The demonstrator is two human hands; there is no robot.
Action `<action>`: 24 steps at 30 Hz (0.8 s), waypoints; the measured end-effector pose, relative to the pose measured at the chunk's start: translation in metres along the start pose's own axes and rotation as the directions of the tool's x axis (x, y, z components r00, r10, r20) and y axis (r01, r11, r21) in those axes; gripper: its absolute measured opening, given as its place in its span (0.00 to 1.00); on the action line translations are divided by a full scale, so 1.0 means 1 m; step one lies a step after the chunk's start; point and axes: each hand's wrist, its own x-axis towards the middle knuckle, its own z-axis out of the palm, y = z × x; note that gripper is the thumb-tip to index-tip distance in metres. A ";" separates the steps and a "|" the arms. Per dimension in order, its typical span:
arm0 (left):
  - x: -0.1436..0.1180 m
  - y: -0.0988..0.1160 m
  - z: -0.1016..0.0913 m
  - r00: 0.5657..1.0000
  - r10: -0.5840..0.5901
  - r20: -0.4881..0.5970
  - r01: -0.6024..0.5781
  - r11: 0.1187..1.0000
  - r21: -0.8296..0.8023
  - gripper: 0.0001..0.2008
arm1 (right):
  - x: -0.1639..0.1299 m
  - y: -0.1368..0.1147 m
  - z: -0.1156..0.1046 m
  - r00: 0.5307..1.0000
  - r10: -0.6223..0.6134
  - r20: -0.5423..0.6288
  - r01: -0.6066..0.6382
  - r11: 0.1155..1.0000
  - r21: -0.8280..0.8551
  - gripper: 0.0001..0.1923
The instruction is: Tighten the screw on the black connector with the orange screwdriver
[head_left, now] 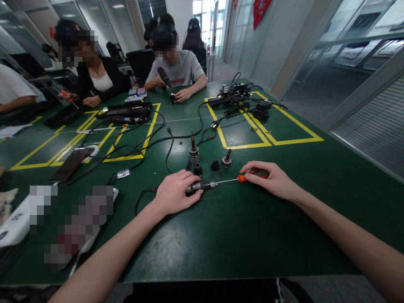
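My left hand [175,191] is wrapped over a dark cylindrical corded tool [195,187], pressing it down on the green table. Its metal end points right. My right hand [268,179] grips a screwdriver [241,178] with an orange and dark handle. The screwdriver's thin shaft runs left and its tip meets the metal end of the tool; whether it sits in a screw cannot be made out. Just behind stand a metal cylinder with a spindle [193,153], a metal part with a stem [226,160] and two small black caps, one of them a black cap [215,166].
Black cables [148,143] cross the table at left. A phone [70,165] and a power strip [15,219] lie on the left. Yellow tape [249,146] marks areas farther back, with a pile of corded tools [233,99]. Co-workers sit across the table, one holding a drill [164,75].
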 end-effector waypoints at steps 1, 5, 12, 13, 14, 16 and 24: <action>0.000 0.000 0.000 1.000 0.006 -0.004 -0.006 1.000 -0.003 0.11 | 0.000 0.001 0.000 1.000 0.013 0.021 -0.013 1.000 -0.004 0.22; 0.000 -0.001 0.002 1.000 0.016 -0.023 -0.016 1.000 -0.008 0.10 | 0.000 -0.003 0.002 0.992 0.091 0.086 -0.094 0.995 0.032 0.26; 0.000 0.000 0.000 1.000 0.004 -0.008 -0.004 1.000 -0.007 0.11 | 0.000 -0.006 0.001 0.999 0.046 0.018 -0.046 0.999 -0.007 0.22; 0.000 0.000 0.000 1.000 0.003 -0.010 -0.003 1.000 -0.005 0.11 | 0.000 -0.005 0.001 0.997 0.059 0.040 -0.059 0.998 0.002 0.22; 0.000 0.000 0.000 1.000 0.002 -0.011 -0.002 1.000 -0.005 0.11 | 0.000 -0.004 0.001 0.995 0.077 0.063 -0.078 0.997 0.016 0.23; 0.000 -0.001 0.000 1.000 0.005 -0.009 -0.005 1.000 -0.002 0.11 | 0.000 -0.003 0.002 0.988 0.117 0.098 -0.122 0.991 0.054 0.26; 0.000 0.000 0.001 1.000 0.005 -0.011 -0.005 1.000 -0.011 0.10 | 0.001 -0.006 0.002 0.998 0.047 0.047 -0.048 0.999 0.014 0.22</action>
